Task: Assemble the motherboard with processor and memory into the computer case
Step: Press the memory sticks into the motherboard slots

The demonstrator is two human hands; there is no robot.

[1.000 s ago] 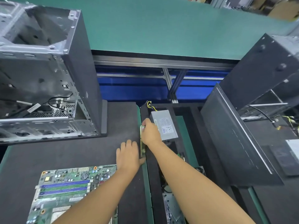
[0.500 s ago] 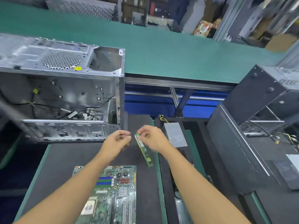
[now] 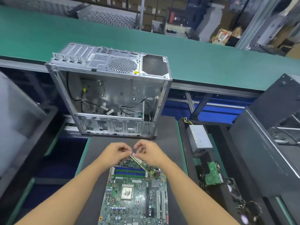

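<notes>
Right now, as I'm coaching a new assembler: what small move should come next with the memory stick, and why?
Probably swing the memory stick level, parallel to the blue and green slots on the motherboard. The left hand and right hand pinch it near its far end, so it slants across the slots, which look empty.

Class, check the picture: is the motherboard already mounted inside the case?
No, the motherboard lies flat on the mat in front of the open case.
</notes>
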